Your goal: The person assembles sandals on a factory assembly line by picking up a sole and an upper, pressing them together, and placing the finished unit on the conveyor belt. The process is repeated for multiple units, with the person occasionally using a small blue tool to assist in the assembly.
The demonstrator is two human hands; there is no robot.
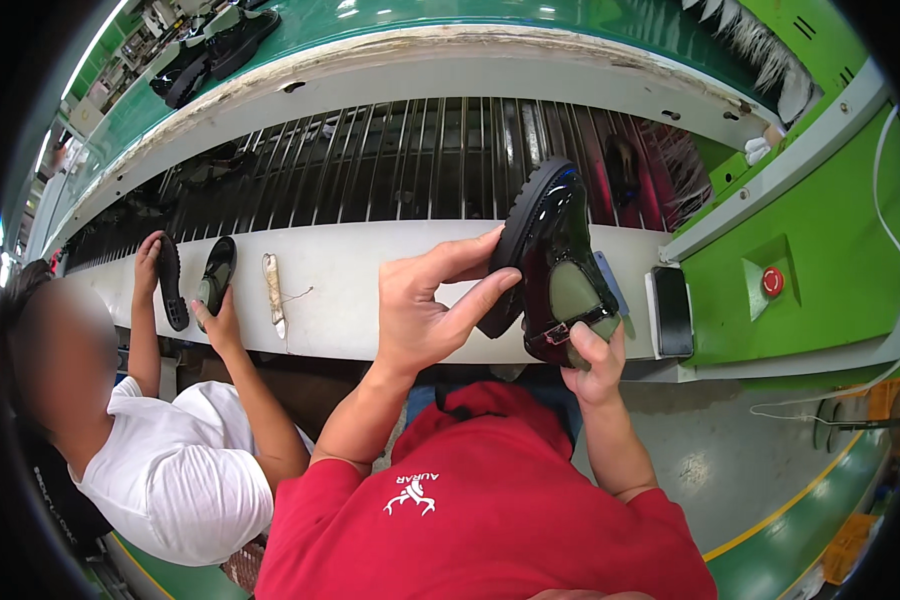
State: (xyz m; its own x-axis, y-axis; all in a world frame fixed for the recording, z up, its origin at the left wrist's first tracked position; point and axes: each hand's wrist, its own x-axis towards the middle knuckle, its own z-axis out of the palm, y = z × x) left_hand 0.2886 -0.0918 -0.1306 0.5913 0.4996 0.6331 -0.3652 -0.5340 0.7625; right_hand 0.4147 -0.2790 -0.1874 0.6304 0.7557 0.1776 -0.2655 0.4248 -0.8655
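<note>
Over the white work ledge [360, 250] I hold a shiny black strapped shoe [558, 270] with a grey-green inside, toe pointing away from me. My left hand [430, 300] is closed, with thumb and fingers pinching the thick, ridged black sole [515, 245] along the shoe's left side. The sole lies against the upper near the toe; whether the two are joined at the heel I cannot tell. My right hand [598, 365] grips the upper at the heel, its thumb at the opening near the buckled strap. Part of its fingers is hidden behind the shoe.
A co-worker at left holds a black sole [171, 285] and a shoe [216, 275]. Between us lies a wrapped-handle blade [274, 295]. Beyond are metal rollers [370, 160] carrying shoes. A black rectangular object [672, 312] and a green machine [810, 240] with a red button [773, 282] stand right.
</note>
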